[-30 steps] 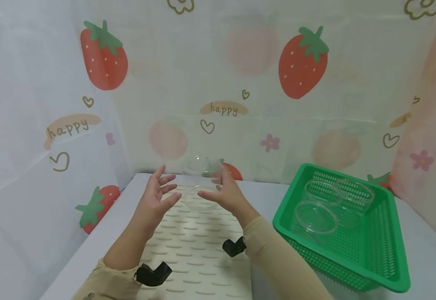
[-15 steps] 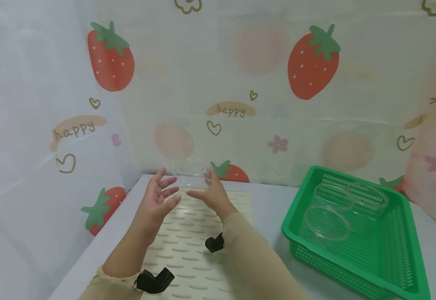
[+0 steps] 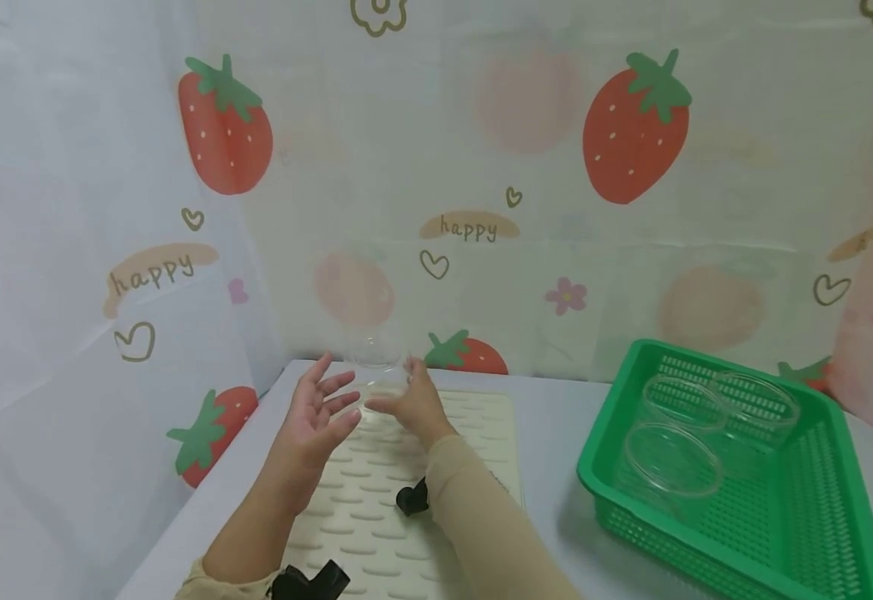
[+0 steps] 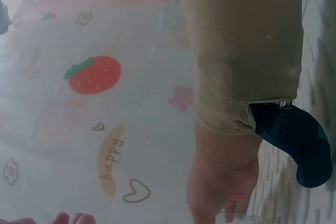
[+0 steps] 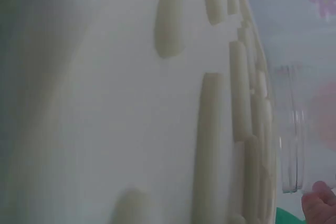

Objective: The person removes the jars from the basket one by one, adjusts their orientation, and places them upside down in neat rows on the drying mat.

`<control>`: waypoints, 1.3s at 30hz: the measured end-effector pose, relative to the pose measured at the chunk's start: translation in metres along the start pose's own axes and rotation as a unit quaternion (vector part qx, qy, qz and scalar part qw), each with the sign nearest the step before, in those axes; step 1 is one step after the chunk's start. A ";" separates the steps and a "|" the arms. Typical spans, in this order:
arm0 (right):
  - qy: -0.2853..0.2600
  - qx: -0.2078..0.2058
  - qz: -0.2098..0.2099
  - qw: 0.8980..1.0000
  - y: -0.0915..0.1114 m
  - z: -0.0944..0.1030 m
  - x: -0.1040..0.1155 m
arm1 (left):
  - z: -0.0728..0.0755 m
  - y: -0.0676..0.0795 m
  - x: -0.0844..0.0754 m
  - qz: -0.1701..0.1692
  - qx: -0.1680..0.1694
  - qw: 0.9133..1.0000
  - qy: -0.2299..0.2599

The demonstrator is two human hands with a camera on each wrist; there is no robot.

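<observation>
A clear cylindrical container (image 3: 376, 354), hard to make out against the wall, stands between my two hands near the mat's far end. My right hand (image 3: 412, 402) holds it from the right, thumb in front and fingers farther back. In the right wrist view the see-through container (image 5: 296, 129) shows ringed edges, with a fingertip (image 5: 317, 203) at its side. On the other side, my left hand (image 3: 319, 421) is spread, palm facing the container, its fingers overlapping the container's left edge in the head view. The left wrist view shows the right hand (image 4: 223, 174) and a few left fingertips.
A cream mat (image 3: 376, 517) with raised ridges lies on the white table (image 3: 556, 433). To the right stands a green basket (image 3: 601, 467) holding several clear round containers (image 3: 672, 458). Strawberry-printed cloth (image 3: 481, 300) encloses the back and sides.
The right hand has moved left and away from me with the clear container, bringing it closer to the left hand. The left hand stays nearly still. The head view has shifted slightly left.
</observation>
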State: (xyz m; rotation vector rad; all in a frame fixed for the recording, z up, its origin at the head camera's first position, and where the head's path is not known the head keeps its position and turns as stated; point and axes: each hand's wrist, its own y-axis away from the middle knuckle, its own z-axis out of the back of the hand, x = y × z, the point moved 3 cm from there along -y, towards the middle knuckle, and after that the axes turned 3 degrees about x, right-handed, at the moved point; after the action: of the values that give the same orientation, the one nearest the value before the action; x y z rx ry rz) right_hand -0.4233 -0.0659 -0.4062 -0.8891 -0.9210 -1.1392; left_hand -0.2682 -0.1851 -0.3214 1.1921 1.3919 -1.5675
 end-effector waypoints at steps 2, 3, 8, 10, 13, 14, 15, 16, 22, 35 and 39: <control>0.001 0.001 -0.002 1.000 0.001 -0.001 -0.004 | -0.001 0.001 0.001 -0.001 0.001 1.000 0.001; 0.002 0.000 -0.001 1.000 0.001 -0.001 -0.005 | -0.001 0.001 0.002 -0.002 0.001 1.000 0.000; 0.004 -0.005 -0.005 1.000 -0.001 -0.002 -0.010 | -0.003 0.001 0.002 -0.007 0.005 1.000 -0.001; 0.007 -0.010 -0.007 1.000 -0.002 -0.002 -0.011 | -0.005 0.002 0.002 -0.007 0.008 1.000 0.000; 0.011 -0.016 -0.012 1.000 -0.003 -0.001 -0.014 | -0.006 0.002 0.002 -0.005 0.012 1.000 0.001; 0.011 -0.017 -0.013 1.000 -0.003 -0.001 -0.014 | -0.007 0.002 0.002 -0.004 0.011 1.000 0.000; 0.010 -0.016 -0.015 1.000 -0.004 -0.001 -0.014 | -0.007 0.002 0.001 -0.004 0.011 1.000 -0.001; 0.010 -0.016 -0.017 1.000 -0.004 0.000 -0.015 | -0.007 0.002 0.001 -0.004 0.010 1.000 -0.002; 0.004 -0.007 -0.022 1.000 -0.004 0.002 -0.013 | -0.008 0.002 0.001 -0.005 0.012 1.000 -0.008; -0.008 0.030 -0.024 0.999 0.004 0.024 -0.001 | -0.005 0.001 0.005 0.002 0.007 1.000 -0.018; -0.019 0.037 -0.016 0.999 0.009 0.033 0.009 | -0.004 0.000 0.007 0.004 0.009 1.000 -0.023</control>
State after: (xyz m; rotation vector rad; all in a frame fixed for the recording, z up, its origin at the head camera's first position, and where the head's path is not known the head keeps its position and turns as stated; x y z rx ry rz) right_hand -0.4178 -0.0370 -0.3870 -0.8401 -1.0049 -1.1109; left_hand -0.2694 -0.1803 -0.3284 1.1637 1.3431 -1.5954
